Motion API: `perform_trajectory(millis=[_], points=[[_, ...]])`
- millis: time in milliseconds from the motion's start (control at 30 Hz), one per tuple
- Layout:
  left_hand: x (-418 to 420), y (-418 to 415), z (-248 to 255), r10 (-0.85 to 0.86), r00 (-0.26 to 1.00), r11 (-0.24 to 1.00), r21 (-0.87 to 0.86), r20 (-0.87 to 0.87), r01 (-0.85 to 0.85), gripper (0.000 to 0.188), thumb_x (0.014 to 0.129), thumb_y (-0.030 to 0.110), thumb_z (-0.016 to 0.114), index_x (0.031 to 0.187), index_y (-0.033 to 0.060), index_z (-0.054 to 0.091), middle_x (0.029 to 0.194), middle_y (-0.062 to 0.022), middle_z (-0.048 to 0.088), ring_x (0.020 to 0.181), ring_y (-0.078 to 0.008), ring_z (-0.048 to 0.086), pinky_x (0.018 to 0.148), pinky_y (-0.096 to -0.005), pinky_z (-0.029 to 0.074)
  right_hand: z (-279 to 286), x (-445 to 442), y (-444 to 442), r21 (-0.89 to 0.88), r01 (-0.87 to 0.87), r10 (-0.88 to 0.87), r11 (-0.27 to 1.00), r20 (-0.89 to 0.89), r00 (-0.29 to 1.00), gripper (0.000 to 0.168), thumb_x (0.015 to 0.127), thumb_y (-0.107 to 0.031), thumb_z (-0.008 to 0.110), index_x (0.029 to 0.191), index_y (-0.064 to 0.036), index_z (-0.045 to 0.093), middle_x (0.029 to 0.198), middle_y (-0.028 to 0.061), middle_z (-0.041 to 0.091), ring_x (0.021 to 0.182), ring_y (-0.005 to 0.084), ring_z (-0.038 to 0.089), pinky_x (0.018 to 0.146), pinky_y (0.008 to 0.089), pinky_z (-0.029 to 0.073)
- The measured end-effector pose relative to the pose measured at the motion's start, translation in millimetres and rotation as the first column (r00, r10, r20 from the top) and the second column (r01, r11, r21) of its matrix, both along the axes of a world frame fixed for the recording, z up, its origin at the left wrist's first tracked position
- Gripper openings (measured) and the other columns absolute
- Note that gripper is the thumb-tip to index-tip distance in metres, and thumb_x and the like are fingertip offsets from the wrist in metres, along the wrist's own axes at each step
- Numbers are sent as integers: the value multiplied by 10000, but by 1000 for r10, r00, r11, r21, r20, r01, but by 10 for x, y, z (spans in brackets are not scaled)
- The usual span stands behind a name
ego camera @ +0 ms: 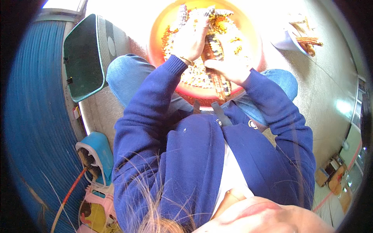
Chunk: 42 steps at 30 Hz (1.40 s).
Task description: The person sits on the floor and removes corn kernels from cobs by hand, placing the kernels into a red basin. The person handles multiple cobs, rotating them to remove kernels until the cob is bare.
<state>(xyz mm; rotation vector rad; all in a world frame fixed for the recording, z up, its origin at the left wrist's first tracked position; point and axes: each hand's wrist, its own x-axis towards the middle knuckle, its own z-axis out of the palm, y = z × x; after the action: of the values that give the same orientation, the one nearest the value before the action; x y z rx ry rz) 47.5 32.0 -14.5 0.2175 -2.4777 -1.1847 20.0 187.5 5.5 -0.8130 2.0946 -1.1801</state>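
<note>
A large round orange-red basin (pixel 154 49) stands before me, holding loose corn kernels (pixel 195 77) and several multicoloured corn cobs. My right hand (pixel 228 70) grips a long dark-and-yellow corn cob (pixel 214 48) that slants down over the near rim; its lower end is blurred. My left hand (pixel 191 39) lies over the basin's left half, close beside that cob's upper part. Its fingers reach to speckled cobs (pixel 208 11) at the far side, and glare hides whether they grip one. Another dark cob (pixel 182 13) lies left of the fingers.
A white container (pixel 287 40) with bare cobs stands at the right. On the left are a green-rimmed bin (pixel 100 52), a blue container (pixel 106 154), a pink plastic item (pixel 103 198) and a ribbed blue surface (pixel 35 102). My jeans-clad knees flank the basin.
</note>
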Motion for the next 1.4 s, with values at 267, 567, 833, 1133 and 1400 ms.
perform_trajectory(millis=[267,567,833,1133,1400], points=[[-63,-173,-81,-311,904,912,-359,-294,197,211,882,194,361,904,38,500,830,-164,533,797,-321,520,700,-367,423,32,-290,304,-102,-70,103,992,367,925,827,692,-314,666,1293,35,218,1254,182,368,1175,253,339,990,357,260],[-125,-238,68,-450,828,658,751,335,54,152,796,162,424,770,20,472,594,-80,476,523,-169,472,483,-305,377,-130,-376,314,281,-77,124,956,-151,981,760,698,-413,629,1269,-14,326,1281,178,353,1206,281,292,1013,377,208],[-122,-308,-49,-399,884,440,897,243,-47,205,769,117,471,938,13,520,626,-88,535,507,-164,501,469,-284,396,-151,-396,262,243,-116,200,963,-356,913,705,720,-412,603,1255,-40,335,1185,215,432,1111,317,400,956,392,295],[-68,-201,116,-344,931,503,861,124,71,135,859,182,462,772,78,455,554,17,396,440,-66,350,397,-190,261,6,-367,275,2,-111,102,994,370,923,749,698,-374,630,1285,-72,275,1172,211,431,1086,318,411,947,401,304],[-131,-245,-7,-260,947,202,970,189,-138,173,837,230,496,760,82,449,532,27,405,464,-71,365,417,-208,270,-107,-293,153,76,-57,72,995,-206,976,771,682,-332,636,1307,-131,233,1200,200,405,1090,354,396,945,430,300]])
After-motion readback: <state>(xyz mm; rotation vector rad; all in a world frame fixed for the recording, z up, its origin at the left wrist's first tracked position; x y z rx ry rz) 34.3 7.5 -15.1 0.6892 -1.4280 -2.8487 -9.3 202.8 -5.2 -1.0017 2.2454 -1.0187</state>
